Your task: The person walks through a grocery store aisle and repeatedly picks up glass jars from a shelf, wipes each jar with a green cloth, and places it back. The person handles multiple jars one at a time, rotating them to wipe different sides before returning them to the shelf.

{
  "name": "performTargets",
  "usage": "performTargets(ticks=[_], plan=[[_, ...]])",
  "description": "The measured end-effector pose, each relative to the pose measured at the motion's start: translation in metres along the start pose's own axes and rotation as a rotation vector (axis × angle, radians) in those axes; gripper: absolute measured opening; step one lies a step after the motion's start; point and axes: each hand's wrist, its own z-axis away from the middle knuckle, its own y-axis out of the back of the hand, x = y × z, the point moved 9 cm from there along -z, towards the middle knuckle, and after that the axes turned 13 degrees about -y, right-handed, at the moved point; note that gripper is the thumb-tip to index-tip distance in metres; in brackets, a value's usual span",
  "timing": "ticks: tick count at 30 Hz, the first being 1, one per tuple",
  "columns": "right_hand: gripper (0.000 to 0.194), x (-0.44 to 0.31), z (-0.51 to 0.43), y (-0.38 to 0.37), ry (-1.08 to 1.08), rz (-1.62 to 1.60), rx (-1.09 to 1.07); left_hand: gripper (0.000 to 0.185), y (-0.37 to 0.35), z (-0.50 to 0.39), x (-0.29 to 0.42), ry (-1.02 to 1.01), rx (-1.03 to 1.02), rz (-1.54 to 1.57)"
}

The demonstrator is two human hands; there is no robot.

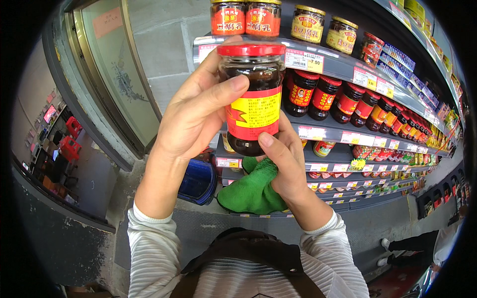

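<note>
A glass jar of dark sauce [254, 111] with a red lid is held upright in front of the shelves. Its red and yellow label bears small print and faces me. My left hand [201, 108] grips the upper part, thumb across the glass below the lid and fingers behind it. Around the lower right of the jar is my right hand [285, 160], its thumb on the label's bottom edge. A green cloth [253, 190] hangs from that same hand, bunched under the jar. The fingers behind the jar are mostly hidden.
Red-lidded sauce jars [322, 95] line a grey metal shelf [335, 70] with price tags. Above stand jars of fermented bean curd [307, 24]. A blue plastic bin [196, 182] is on the floor at left, near a glass door [111, 67]. Another person [410, 247] stands at lower right.
</note>
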Motion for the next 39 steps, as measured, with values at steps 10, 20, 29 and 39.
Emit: performTargets(ticks=[10,20,29,39], plan=[[0.059,0.001,-0.002,0.000,0.007,-0.021,-0.021,0.055,0.004,-0.001,-0.002,0.008,0.011,0.000],[0.060,-0.002,-0.003,-0.004,0.014,0.005,-0.003,0.054,0.005,-0.004,0.001,0.005,-0.005,0.025],[0.059,0.000,-0.009,-0.001,0.026,0.029,0.004,0.059,0.010,-0.003,-0.002,0.004,0.028,-0.019],[0.060,0.000,-0.007,0.001,0.017,0.056,0.056,0.063,0.008,-0.004,-0.002,-0.015,0.024,-0.023]])
